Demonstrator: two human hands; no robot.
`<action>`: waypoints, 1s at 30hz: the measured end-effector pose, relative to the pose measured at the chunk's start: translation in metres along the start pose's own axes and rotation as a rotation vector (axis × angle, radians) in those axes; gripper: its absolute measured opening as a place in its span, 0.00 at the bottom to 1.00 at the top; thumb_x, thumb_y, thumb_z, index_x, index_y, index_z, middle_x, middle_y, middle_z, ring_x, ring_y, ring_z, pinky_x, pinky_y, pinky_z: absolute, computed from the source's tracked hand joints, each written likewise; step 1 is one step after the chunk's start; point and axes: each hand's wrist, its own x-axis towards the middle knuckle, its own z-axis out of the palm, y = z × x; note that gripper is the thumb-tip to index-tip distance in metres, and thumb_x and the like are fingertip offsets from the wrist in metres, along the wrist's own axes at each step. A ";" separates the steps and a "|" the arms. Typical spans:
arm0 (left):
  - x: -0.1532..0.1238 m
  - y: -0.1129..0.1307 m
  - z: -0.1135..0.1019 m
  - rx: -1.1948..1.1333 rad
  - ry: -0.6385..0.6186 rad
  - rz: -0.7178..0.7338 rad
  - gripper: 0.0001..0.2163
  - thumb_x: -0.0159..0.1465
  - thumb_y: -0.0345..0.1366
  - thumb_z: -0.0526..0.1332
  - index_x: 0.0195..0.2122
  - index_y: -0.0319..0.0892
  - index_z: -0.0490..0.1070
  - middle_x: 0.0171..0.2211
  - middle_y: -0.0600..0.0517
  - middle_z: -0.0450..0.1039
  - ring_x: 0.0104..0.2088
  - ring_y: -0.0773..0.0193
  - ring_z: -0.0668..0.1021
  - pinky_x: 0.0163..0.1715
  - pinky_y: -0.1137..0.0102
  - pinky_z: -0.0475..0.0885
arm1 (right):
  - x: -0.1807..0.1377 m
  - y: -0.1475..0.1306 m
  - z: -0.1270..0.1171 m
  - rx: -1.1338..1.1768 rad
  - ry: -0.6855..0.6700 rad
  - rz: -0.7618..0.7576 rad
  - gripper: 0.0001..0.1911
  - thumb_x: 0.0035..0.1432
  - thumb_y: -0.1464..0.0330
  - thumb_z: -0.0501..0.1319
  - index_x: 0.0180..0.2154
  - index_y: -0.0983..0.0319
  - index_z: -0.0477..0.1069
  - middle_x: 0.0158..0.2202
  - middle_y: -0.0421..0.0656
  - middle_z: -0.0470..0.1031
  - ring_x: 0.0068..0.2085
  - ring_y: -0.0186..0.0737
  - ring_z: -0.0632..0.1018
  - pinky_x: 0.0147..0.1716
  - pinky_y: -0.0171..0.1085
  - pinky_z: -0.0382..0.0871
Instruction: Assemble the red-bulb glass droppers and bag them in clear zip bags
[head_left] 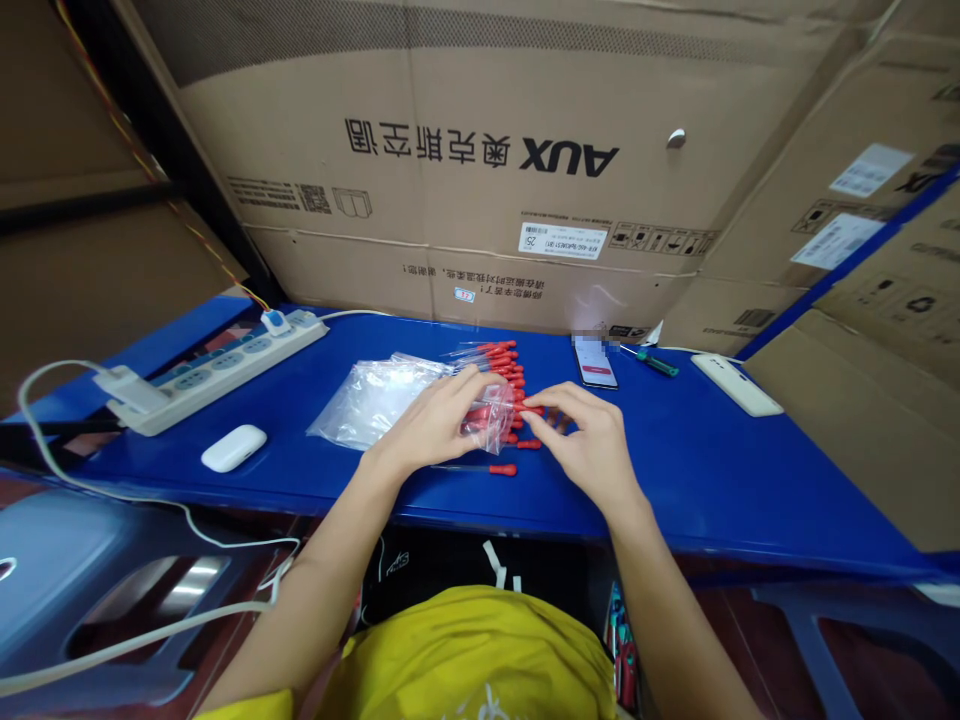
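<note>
My left hand [442,410] is closed round a clear plastic bag [495,430], whose open end faces right; red bulbs show through the film. With thumb and fingertips, my right hand [589,430] pinches the red bulb of a dropper [534,408] at the bag's mouth. How far its tube reaches into the bag is hidden. Behind the hands lies a pile of droppers [506,352] with red bulbs and thin clear tubes. One loose dropper [502,469] rests nearer the table's front edge. More clear plastic bags [367,400] lie flat under and left of my left hand.
On the blue table [712,470] are a white earbud case [234,448], a power strip [225,365] with plugged-in cables, a phone [596,365], a green-handled screwdriver [656,362] and a white rectangular device [735,385]. A large cardboard box [450,220] stands along the back.
</note>
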 end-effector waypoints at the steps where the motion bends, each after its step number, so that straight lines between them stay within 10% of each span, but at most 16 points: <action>1: 0.000 0.001 0.000 -0.001 0.003 0.006 0.26 0.68 0.41 0.65 0.66 0.46 0.63 0.61 0.42 0.72 0.60 0.45 0.76 0.58 0.54 0.74 | -0.001 -0.002 0.006 0.007 0.043 -0.006 0.05 0.68 0.66 0.67 0.42 0.57 0.83 0.40 0.44 0.81 0.32 0.37 0.77 0.32 0.37 0.72; 7: 0.000 0.002 0.004 0.017 0.010 0.013 0.28 0.68 0.40 0.65 0.68 0.46 0.61 0.63 0.40 0.71 0.63 0.42 0.75 0.59 0.52 0.74 | -0.006 -0.011 0.039 0.140 0.221 0.101 0.03 0.63 0.68 0.71 0.40 0.58 0.79 0.31 0.38 0.78 0.28 0.35 0.74 0.31 0.36 0.72; 16: 0.004 0.007 0.005 0.079 0.120 -0.099 0.32 0.66 0.40 0.67 0.69 0.45 0.59 0.61 0.40 0.70 0.58 0.43 0.77 0.55 0.52 0.75 | -0.008 -0.014 0.041 0.225 0.206 0.096 0.12 0.73 0.64 0.58 0.44 0.57 0.81 0.51 0.48 0.77 0.50 0.44 0.81 0.46 0.42 0.78; 21: 0.005 0.019 0.003 0.111 0.206 -0.242 0.38 0.62 0.40 0.70 0.71 0.42 0.57 0.56 0.40 0.69 0.51 0.45 0.79 0.47 0.55 0.77 | -0.007 -0.011 0.051 0.606 0.097 0.365 0.24 0.57 0.59 0.75 0.51 0.56 0.70 0.42 0.41 0.81 0.35 0.37 0.82 0.34 0.36 0.78; 26: 0.004 0.030 -0.007 -0.155 0.239 -0.250 0.38 0.60 0.42 0.74 0.68 0.45 0.61 0.56 0.43 0.71 0.52 0.49 0.77 0.49 0.59 0.75 | -0.003 -0.010 0.046 0.770 0.163 0.446 0.19 0.56 0.59 0.75 0.45 0.57 0.74 0.35 0.40 0.83 0.33 0.38 0.83 0.37 0.37 0.80; 30: 0.005 0.030 -0.016 -0.583 0.292 -0.307 0.18 0.68 0.48 0.68 0.52 0.44 0.71 0.42 0.50 0.74 0.40 0.60 0.76 0.41 0.67 0.72 | 0.000 -0.010 0.033 0.792 0.179 0.429 0.14 0.52 0.61 0.78 0.38 0.58 0.80 0.34 0.40 0.84 0.35 0.38 0.84 0.37 0.35 0.79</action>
